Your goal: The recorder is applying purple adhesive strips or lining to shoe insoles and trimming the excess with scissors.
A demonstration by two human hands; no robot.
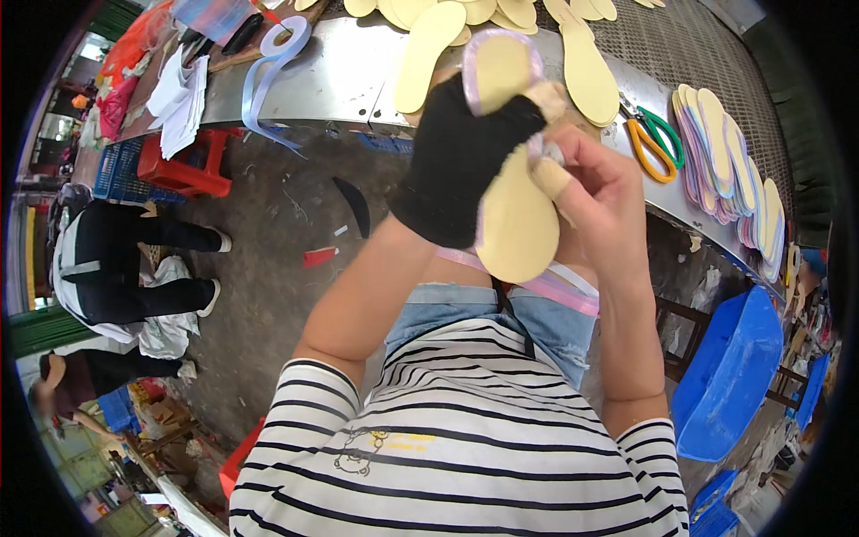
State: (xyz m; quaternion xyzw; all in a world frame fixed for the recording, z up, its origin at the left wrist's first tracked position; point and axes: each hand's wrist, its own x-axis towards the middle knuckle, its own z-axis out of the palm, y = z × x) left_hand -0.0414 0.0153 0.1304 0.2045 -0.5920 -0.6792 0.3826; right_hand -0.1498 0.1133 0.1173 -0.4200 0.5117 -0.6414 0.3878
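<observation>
My left hand (452,166), in a black fingerless glove, wraps round the waist of a pale yellow insole (519,219) and holds it above my lap. Shiny lilac tape edges the insole's upper end and part of its side. On the other side, my right hand (601,183) pinches the insole's edge between thumb and fingers, at its narrow middle. Coverings wrap my right thumb and a left fingertip. Whether loose tape sits inside the pinch is hidden. Across my thighs lies a pink and white strip (564,291).
Untaped insoles (591,76) lie along the metal table (340,85). To the right are orange- and green-handled scissors (658,143) and stacked edged insoles (716,148). A tape roll (286,36) trails off the table. A blue tub (729,376) stands at right; two people bend over at left.
</observation>
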